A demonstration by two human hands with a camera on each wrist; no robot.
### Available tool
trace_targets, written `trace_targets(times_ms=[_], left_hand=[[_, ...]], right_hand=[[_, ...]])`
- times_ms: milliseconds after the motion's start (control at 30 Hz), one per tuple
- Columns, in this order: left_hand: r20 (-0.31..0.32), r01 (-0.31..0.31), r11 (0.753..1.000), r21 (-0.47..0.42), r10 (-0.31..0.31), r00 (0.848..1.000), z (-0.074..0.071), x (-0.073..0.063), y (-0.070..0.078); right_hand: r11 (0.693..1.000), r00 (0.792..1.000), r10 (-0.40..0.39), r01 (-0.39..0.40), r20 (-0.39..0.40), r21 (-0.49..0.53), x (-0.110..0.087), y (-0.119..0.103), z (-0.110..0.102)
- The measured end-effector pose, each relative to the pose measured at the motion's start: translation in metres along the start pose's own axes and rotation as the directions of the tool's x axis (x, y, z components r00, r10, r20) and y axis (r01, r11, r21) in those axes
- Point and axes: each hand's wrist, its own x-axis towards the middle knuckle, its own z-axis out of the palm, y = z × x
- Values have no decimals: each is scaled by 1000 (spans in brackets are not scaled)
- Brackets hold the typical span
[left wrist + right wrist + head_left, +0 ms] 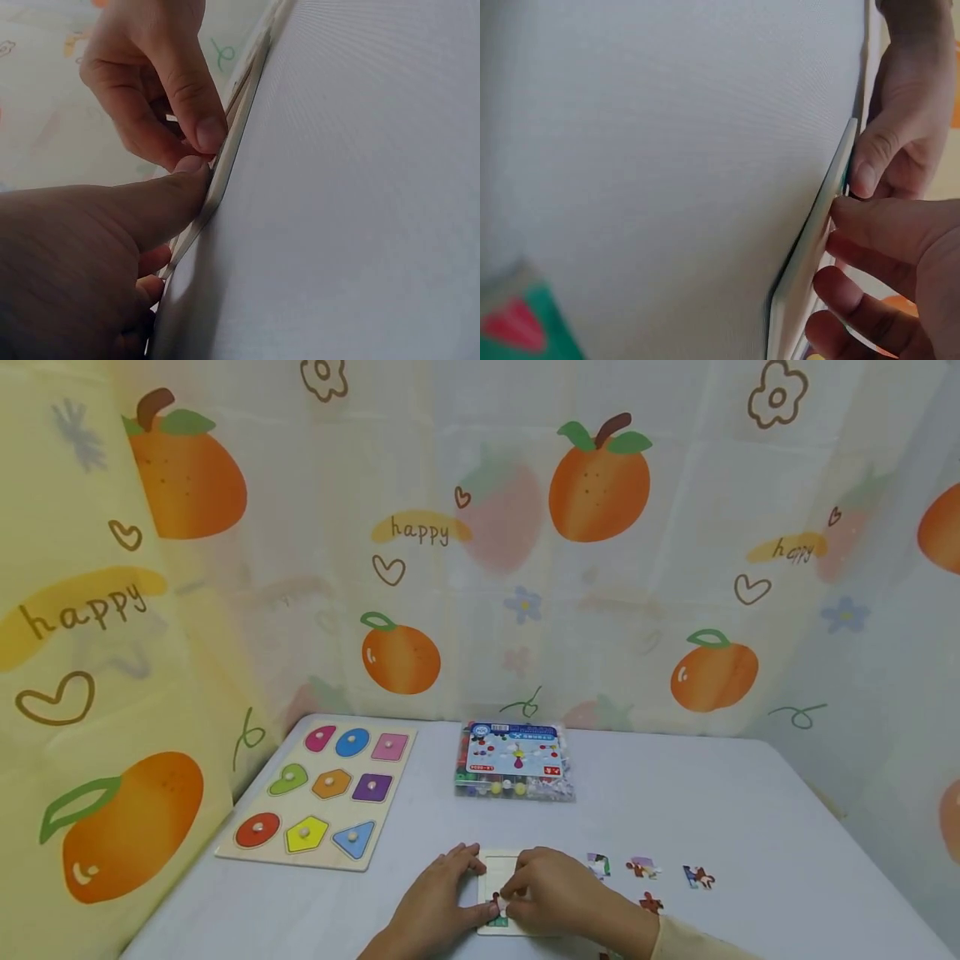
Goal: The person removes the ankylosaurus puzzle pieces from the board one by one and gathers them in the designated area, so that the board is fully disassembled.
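A small pale puzzle tray [491, 860] lies on the table, with green puzzle pieces [497, 922] in its lower left corner. My left hand [442, 893] holds the tray's left side, fingers at the upper left edge and thumb over the rim on the pieces. Bent over the tray is my right hand [558, 889], its thumb and fingers pinching a small jigsaw piece [503, 906] low inside it, close to the left thumb. The fingers mostly hide this piece. In the right wrist view, the right fingertips meet at the tray's rim [799, 292].
Several loose jigsaw pieces [643, 867] lie right of the tray. A wooden shape board [292, 806] with knobbed shapes stands at the left. Behind the tray is a clear plastic box [516, 762] of coloured parts. Printed curtains [480, 610] surround the table.
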Motion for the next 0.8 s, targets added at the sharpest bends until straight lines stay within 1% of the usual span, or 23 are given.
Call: trace_targets(times_ms=[100,267,333,367,433,533,600,667,733,800], left_hand=[[-4,-13,1000,-4,13,1000,1,-1,1],[0,-18,1000,-22,18,1000,2,-2,2],[-13,-24,999,-22,24,1000,2,-2,2],[-25,-31,999,-22,31,999,2,-2,2],[-54,-45,999,-20,44,998,3,-2,2],[-92,-50,999,-12,49,995,2,-1,4],[-109,-43,999,-9,42,993,1,-2,5],[-119,-37,999,-11,36,992,0,-2,4],[-123,-33,999,-19,31,992,0,-4,4],[-112,-26,999,-34,22,993,2,-6,2]], right_hand=[[1000,1000,-16,15,-13,-20,0,1,2],[993,994,-90,84,-63,-88,-1,4,6],[990,992,-101,93,-72,-110,-2,4,4],[990,993,-97,89,-70,-107,-4,5,1],[994,997,-58,53,-54,-92,-11,7,-10],[997,999,42,-44,-32,-67,-29,16,-30],[993,995,101,-102,-24,-53,-45,24,-47],[989,990,139,-140,-22,-37,-65,38,-60],[990,989,144,-144,-22,-8,-88,53,-71],[988,988,154,-153,-18,28,-114,70,-77]])
